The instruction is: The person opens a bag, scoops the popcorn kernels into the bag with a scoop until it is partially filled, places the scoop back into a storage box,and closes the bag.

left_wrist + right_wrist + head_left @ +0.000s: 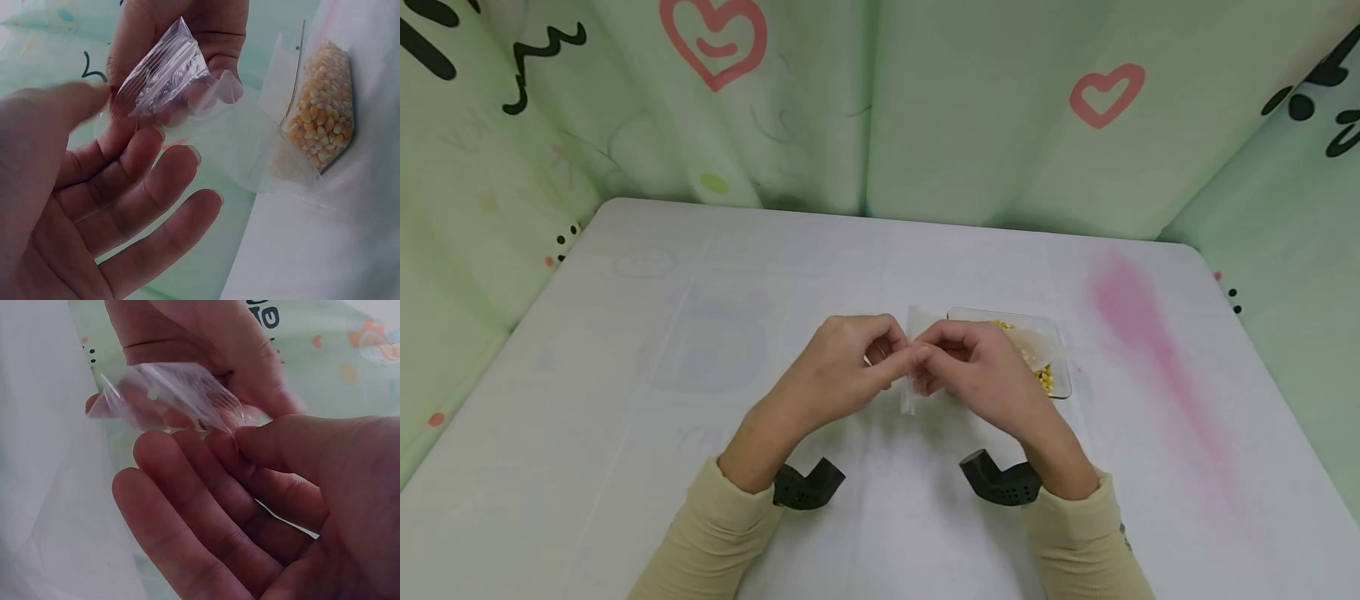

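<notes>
A small clear plastic bag (165, 72) is held up between my two hands, its top edge crinkled. My left hand (835, 367) pinches one side of that edge with thumb and index finger, its other fingers loosely bent. Right beside it, my right hand (988, 367) pinches the bag between thumb and index finger, the fingertips of both hands meeting in the head view. Below the fingers, the bag's lower part hangs down over the table, partly hidden by the hands.
Just behind my right hand sits a clear shallow container (1063, 387) of yellow corn kernels (322, 115), partly covered by the hand. The white table (700, 475) carries a pink smear on its right side. Green curtains (970, 125) enclose its back and sides.
</notes>
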Tool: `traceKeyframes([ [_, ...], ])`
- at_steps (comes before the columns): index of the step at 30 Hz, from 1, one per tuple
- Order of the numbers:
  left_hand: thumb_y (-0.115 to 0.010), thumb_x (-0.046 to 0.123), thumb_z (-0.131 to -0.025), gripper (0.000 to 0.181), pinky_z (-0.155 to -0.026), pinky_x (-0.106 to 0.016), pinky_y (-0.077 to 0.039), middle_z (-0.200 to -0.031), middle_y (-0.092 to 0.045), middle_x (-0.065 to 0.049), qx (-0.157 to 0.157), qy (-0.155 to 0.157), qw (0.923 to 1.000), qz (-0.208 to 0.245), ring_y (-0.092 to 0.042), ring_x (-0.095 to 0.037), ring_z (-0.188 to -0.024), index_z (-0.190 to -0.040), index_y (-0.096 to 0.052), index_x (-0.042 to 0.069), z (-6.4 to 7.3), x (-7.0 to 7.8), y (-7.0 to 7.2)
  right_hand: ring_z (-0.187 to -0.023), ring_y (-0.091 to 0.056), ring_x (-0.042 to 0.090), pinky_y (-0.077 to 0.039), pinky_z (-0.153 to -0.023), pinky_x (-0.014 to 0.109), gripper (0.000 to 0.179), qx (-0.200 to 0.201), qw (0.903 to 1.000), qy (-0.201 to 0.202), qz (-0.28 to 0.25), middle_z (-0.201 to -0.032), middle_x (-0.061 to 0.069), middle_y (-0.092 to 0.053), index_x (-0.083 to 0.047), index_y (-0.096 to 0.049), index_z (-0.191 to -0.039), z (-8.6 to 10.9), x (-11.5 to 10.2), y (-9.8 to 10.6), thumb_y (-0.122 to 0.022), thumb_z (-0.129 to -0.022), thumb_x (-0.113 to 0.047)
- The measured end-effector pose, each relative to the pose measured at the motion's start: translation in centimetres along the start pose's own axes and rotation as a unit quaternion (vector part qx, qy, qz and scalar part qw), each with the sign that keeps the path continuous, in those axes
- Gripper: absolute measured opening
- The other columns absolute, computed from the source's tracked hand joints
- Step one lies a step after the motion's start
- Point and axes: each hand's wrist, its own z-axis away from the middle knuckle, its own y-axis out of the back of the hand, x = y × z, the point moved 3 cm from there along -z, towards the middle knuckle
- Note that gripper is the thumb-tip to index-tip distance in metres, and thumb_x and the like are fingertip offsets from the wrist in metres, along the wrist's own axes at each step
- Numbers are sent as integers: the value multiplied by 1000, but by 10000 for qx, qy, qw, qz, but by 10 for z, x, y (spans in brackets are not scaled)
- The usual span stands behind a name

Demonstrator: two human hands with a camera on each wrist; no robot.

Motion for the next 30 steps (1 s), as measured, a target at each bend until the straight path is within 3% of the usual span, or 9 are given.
traceKeyframes([
  [7, -49, 12, -98, 22, -58, -25, -52, -75, -70, 0, -90, 108, 9996, 236, -63, -5, -60, -87, -67, 14, 0, 1, 2, -71, -70, 23, -59, -72, 37, 18, 3, 9999, -121, -100, -83, 12, -71, -6, -72, -94, 1, -1, 2, -60, -99, -19],
  [12, -53, 14, -98, 17, -59, -26, -52, -71, -69, 2, -168, 224, 9989, 371, -66, -7, -62, -88, -66, 15, 1, 0, 3, -71, -70, 24, -60, -72, 38, 17, -22, 9997, -79, -249, -82, 15, -71, -4, -71, -95, 1, -1, 2, -61, -99, -16],
  [19, -59, 14, -95, 10, -58, -26, -52, -75, -71, 0, -39, 266, 9989, 389, -66, -6, -62, -88, -67, 14, 0, -1, 3, -71, -69, 25, -60, -71, 38, 16, -10, 9995, -8, -310, -79, 14, -70, -4, -70, -94, 1, 0, 3, -61, -98, -16],
  [26, -65, 17, -96, 4, -59, -30, -54, -73, -71, 4, -46, 643, 9952, 739, -70, -14, -62, -93, -65, 14, 1, -2, 4, -73, -70, 25, -60, -72, 38, 16, 20, 9997, -7, -248, -82, 14, -71, -4, -70, -95, 1, -1, 5, -60, -99, -15],
  [30, -66, 15, -94, 4, -60, -30, -54, -76, -71, 2, 89, 600, 9952, 765, -69, -12, -63, -93, -65, 12, 1, -3, 8, -74, -71, 29, -60, -71, 37, 15, 44, 9998, 21, -211, -82, 14, -71, -3, -70, -95, 1, 0, 6, -60, -99, -14],
])
